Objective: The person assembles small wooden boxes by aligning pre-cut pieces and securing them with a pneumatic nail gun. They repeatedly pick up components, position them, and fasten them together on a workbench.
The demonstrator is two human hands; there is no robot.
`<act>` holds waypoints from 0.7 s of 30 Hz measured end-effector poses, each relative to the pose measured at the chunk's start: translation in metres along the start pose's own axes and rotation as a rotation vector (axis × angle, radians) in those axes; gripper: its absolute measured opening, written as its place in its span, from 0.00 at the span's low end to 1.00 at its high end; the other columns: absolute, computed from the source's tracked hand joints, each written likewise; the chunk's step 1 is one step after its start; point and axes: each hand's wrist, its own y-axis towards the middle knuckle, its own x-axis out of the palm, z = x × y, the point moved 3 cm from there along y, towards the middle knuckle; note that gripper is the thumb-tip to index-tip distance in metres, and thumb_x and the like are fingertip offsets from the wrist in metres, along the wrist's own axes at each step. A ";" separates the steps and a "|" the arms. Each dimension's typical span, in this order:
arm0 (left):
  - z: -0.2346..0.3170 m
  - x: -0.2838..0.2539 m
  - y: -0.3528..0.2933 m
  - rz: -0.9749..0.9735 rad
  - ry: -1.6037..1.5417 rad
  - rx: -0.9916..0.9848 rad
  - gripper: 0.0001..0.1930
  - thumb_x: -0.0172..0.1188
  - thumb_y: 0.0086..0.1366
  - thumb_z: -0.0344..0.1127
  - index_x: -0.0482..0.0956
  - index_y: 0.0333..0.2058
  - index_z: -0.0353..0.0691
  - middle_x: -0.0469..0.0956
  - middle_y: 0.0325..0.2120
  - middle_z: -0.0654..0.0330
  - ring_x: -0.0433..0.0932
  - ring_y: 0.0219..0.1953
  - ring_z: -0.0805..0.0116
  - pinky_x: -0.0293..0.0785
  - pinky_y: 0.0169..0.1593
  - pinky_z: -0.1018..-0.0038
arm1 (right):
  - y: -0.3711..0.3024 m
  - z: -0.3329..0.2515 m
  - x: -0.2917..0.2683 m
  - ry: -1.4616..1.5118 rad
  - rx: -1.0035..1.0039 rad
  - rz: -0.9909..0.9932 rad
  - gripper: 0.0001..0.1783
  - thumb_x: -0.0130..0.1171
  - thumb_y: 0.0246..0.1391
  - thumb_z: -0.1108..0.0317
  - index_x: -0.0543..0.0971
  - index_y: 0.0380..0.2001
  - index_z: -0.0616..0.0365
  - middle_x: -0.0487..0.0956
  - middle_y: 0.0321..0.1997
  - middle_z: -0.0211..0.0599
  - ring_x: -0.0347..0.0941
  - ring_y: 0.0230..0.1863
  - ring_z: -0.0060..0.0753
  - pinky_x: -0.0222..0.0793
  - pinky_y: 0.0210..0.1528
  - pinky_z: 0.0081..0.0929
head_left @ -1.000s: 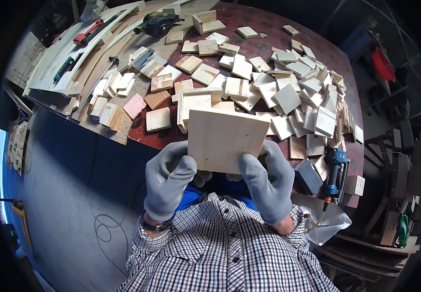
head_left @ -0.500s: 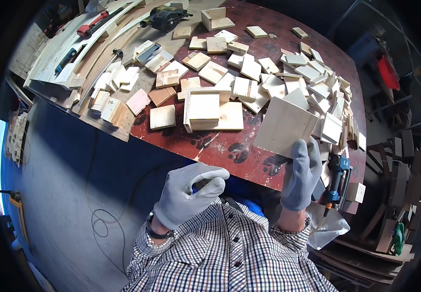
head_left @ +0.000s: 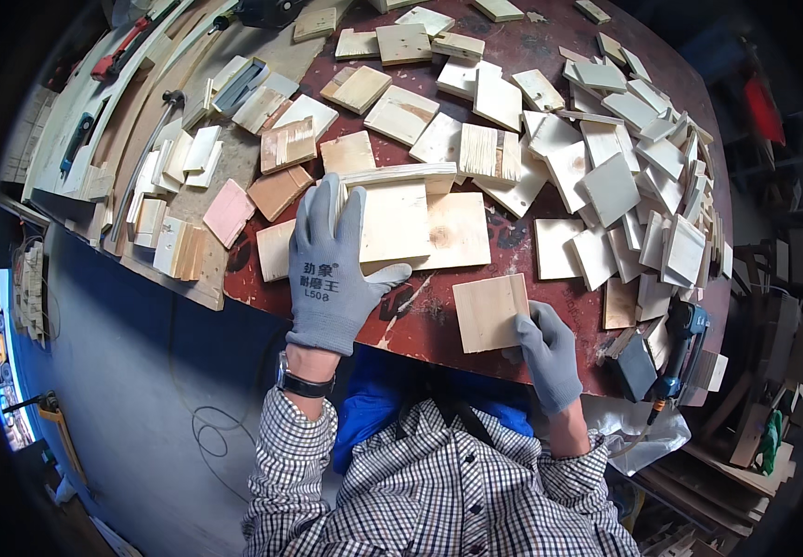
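Note:
My right hand (head_left: pixel 552 355), in a grey glove, pinches a square wooden board (head_left: pixel 492 314) by its right edge. It holds the board tilted above the near edge of the red table. My left hand (head_left: pixel 332 260), also gloved, reaches forward with its fingers stretched and its thumb apart. Its fingers lie against the left side of a small wooden assembly (head_left: pixel 394 221), made of a flat block with an upright strip along its back. Right of that block, a flat knotty board (head_left: pixel 458 230) belongs to or lies against it; I cannot tell which.
Loose wooden pieces (head_left: pixel 610 186) are heaped at the right and scattered across the back of the red table (head_left: pixel 411 320). A blue nail gun (head_left: pixel 684 348) lies at the right edge. Toward the left are a hammer (head_left: pixel 171 98), a pink block (head_left: pixel 230 213) and long planks. A cable (head_left: pixel 211 436) coils on the floor.
My left hand has gone forward from near my body to the wooden assembly, its fingers straightening. The right hand has brought the board leftward and nearer to me. The whole view has shifted.

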 end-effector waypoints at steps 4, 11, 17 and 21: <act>-0.005 0.004 0.006 -0.018 -0.136 0.015 0.50 0.83 0.46 0.45 0.68 0.67 0.39 0.59 0.72 0.46 0.63 0.71 0.46 0.64 0.72 0.55 | 0.011 0.008 0.000 -0.041 0.060 -0.028 0.28 0.58 0.70 0.51 0.75 0.58 0.66 0.81 0.41 0.34 0.81 0.34 0.22 0.79 0.39 0.21; -0.007 -0.004 0.016 -0.067 -0.230 -0.007 0.47 0.84 0.44 0.42 0.72 0.64 0.39 0.61 0.70 0.48 0.64 0.71 0.47 0.65 0.72 0.56 | 0.017 0.000 0.003 -0.081 0.148 -0.020 0.25 0.58 0.69 0.54 0.76 0.57 0.66 0.83 0.41 0.35 0.80 0.34 0.20 0.80 0.39 0.20; -0.010 -0.002 0.014 -0.125 -0.185 -0.005 0.50 0.81 0.47 0.49 0.69 0.67 0.42 0.60 0.72 0.47 0.61 0.73 0.45 0.64 0.73 0.55 | 0.021 0.000 0.001 0.009 0.118 0.008 0.26 0.58 0.68 0.55 0.76 0.56 0.69 0.83 0.39 0.36 0.80 0.31 0.22 0.78 0.36 0.21; -0.012 -0.002 0.013 -0.147 -0.158 0.013 0.49 0.77 0.51 0.54 0.67 0.69 0.44 0.59 0.73 0.45 0.61 0.73 0.44 0.65 0.72 0.54 | 0.023 -0.013 0.003 0.141 0.094 0.058 0.25 0.58 0.68 0.58 0.76 0.56 0.71 0.82 0.37 0.38 0.80 0.31 0.24 0.77 0.35 0.21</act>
